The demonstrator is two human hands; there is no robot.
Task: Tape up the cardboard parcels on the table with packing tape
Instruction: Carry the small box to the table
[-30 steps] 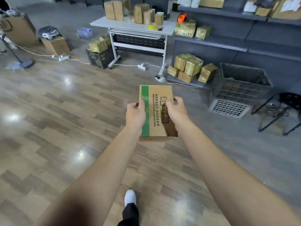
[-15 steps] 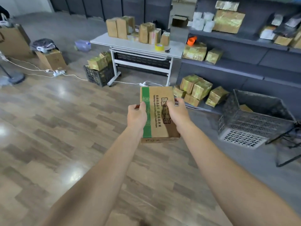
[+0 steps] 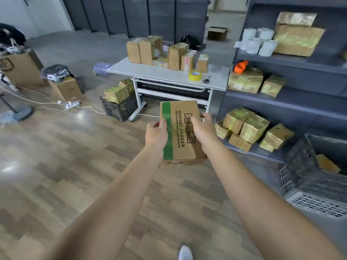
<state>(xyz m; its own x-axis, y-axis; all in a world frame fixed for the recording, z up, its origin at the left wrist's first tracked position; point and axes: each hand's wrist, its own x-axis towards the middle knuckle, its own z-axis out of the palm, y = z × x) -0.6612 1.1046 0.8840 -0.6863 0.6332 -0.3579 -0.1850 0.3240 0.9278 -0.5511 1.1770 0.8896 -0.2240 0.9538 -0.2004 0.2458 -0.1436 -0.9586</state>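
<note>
**Parcel held far from table**

A brown cardboard box with a green stripe is grasped at both sides by the left hand and right hand, above the floor. It could be dropped if a grip slips. A yellow tape roll lies on the far white table. A black plastic crate and a white power strip with cable, left of it, could cause tripping.

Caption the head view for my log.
A cardboard box gripped by left hand and right hand, before a white table with parcels, tape roll and scissors.

2 bare forearms and, at the bottom edge, seemingly 1 white shoe.
</note>
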